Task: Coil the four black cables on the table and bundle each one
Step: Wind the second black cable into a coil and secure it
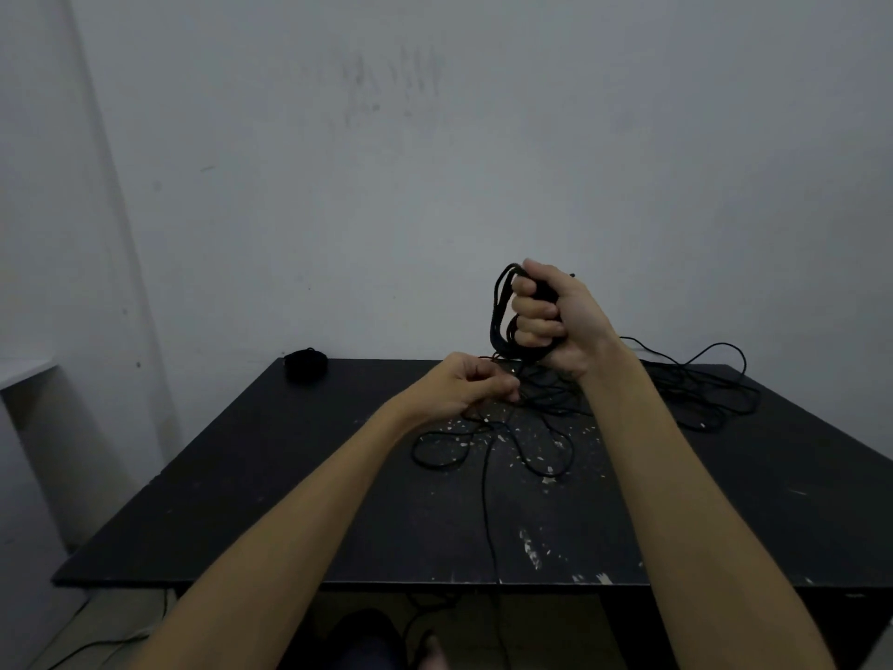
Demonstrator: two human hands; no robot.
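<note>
One loose strand (485,500) runs from the near counter (241,476) edge up to the left hand (471,384), which pinches it just below the coil (500,316). Farther and higher, the right hand (551,316) grips that upright coil tight, so the next loop probably goes upward.
</note>
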